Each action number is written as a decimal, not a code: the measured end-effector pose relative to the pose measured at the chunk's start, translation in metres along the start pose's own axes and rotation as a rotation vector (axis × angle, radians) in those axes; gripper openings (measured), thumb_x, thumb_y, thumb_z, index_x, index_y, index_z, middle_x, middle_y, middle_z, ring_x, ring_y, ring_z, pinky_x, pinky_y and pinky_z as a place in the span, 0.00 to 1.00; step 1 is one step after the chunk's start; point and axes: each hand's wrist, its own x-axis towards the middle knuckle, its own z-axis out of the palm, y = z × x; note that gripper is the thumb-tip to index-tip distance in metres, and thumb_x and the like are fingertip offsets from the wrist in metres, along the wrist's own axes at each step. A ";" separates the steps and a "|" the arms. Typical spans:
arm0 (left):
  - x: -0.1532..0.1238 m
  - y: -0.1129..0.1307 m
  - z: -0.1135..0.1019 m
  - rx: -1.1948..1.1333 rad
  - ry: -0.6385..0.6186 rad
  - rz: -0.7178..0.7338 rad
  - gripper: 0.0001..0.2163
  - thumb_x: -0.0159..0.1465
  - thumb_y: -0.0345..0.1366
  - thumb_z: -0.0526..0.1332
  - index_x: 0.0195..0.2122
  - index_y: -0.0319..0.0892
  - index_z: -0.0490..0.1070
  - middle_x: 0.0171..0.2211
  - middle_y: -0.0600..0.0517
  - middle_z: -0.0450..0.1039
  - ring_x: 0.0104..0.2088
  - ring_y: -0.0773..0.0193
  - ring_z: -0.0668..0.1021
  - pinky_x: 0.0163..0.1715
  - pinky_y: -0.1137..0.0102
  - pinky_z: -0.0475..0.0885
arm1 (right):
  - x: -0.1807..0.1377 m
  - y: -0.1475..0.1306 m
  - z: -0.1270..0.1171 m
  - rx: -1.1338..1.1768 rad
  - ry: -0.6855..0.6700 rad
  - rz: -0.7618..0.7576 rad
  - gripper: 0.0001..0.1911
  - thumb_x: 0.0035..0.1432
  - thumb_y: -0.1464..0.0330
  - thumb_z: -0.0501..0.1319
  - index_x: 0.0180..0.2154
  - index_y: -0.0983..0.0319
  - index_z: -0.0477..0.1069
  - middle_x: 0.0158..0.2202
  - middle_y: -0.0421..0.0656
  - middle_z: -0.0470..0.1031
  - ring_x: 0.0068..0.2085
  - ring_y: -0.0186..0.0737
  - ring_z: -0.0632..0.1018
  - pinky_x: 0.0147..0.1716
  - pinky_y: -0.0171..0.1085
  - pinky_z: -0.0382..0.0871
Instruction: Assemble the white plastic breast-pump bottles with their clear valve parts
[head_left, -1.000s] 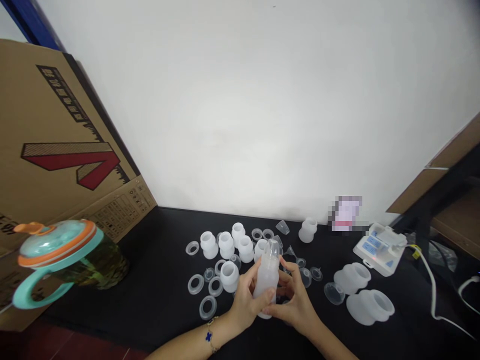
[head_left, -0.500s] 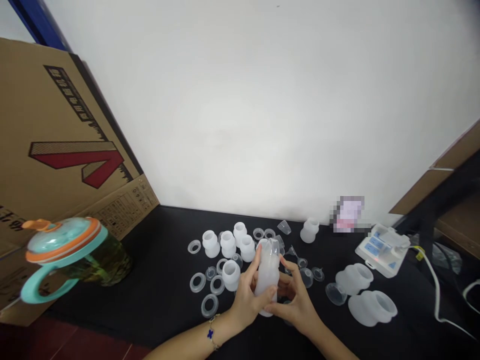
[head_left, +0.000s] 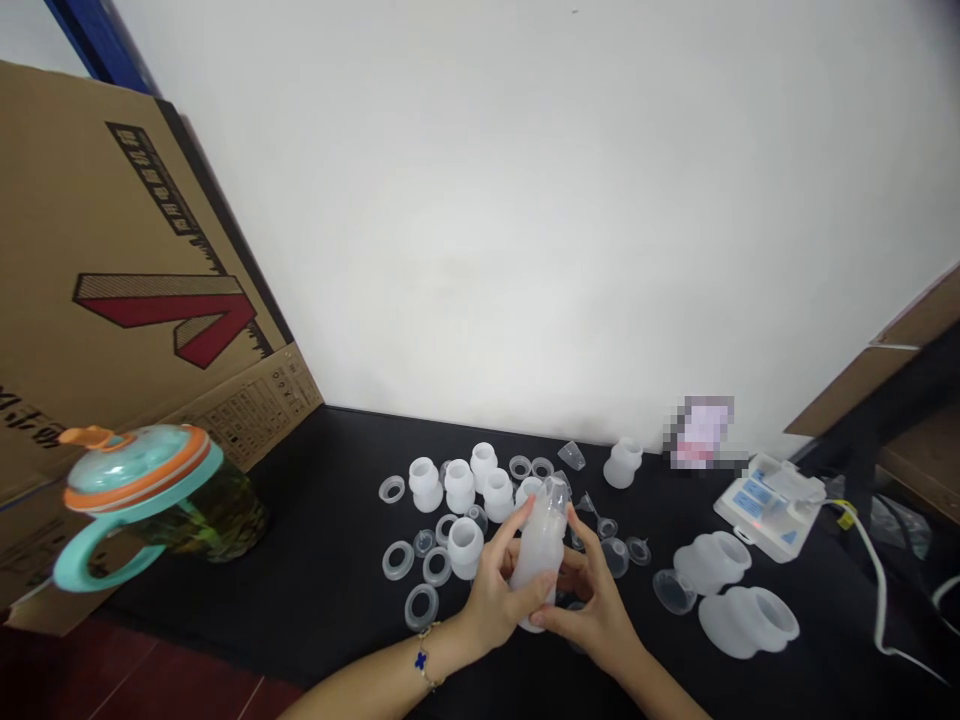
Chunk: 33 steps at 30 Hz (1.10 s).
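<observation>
Both hands hold one upright, frosted white bottle (head_left: 541, 545) with a clear cap on top, just above the black table (head_left: 322, 560). My left hand (head_left: 495, 590) wraps its left side, thumb across the front near the base. My right hand (head_left: 596, 600) grips the right side, index finger raised along the bottle. Behind the hands stand several small white bottles (head_left: 459, 485). Translucent rings (head_left: 421, 606) lie scattered to the left.
A teal and orange lidded mug (head_left: 150, 500) stands at the left before a leaning cardboard box (head_left: 112, 280). Two larger white cups (head_left: 746, 620) lie at the right, near a white device (head_left: 769, 505) with a cable (head_left: 877, 590). A white wall rises behind.
The hands and the bottle stay together, barely shifting. The view has drifted slightly, so everything sits a little further right and higher in the picture.
</observation>
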 end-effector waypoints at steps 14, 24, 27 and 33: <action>-0.002 -0.004 -0.002 -0.034 -0.005 -0.034 0.39 0.60 0.44 0.70 0.69 0.39 0.57 0.33 0.47 0.81 0.27 0.58 0.79 0.27 0.68 0.71 | -0.002 0.014 -0.003 -0.008 0.021 -0.002 0.62 0.45 0.59 0.79 0.69 0.50 0.41 0.48 0.49 0.79 0.47 0.59 0.82 0.45 0.55 0.76; -0.001 -0.003 0.000 -0.044 -0.018 -0.032 0.34 0.62 0.44 0.69 0.66 0.40 0.58 0.34 0.48 0.80 0.29 0.59 0.79 0.30 0.67 0.72 | -0.001 0.012 -0.003 -0.007 0.027 0.000 0.61 0.46 0.59 0.78 0.69 0.51 0.40 0.47 0.50 0.79 0.46 0.58 0.83 0.46 0.56 0.76; -0.002 -0.003 -0.001 0.027 -0.014 -0.007 0.38 0.63 0.44 0.68 0.70 0.40 0.53 0.28 0.51 0.76 0.23 0.65 0.73 0.24 0.71 0.67 | 0.001 0.005 -0.002 0.001 0.008 0.006 0.61 0.46 0.59 0.78 0.69 0.51 0.40 0.48 0.50 0.79 0.47 0.58 0.83 0.46 0.55 0.76; -0.002 0.001 -0.001 0.074 -0.053 0.007 0.49 0.65 0.45 0.66 0.74 0.41 0.30 0.22 0.57 0.70 0.20 0.67 0.69 0.21 0.74 0.61 | 0.002 -0.005 0.000 0.035 -0.009 0.041 0.59 0.44 0.58 0.79 0.67 0.50 0.45 0.42 0.45 0.81 0.43 0.56 0.84 0.44 0.53 0.77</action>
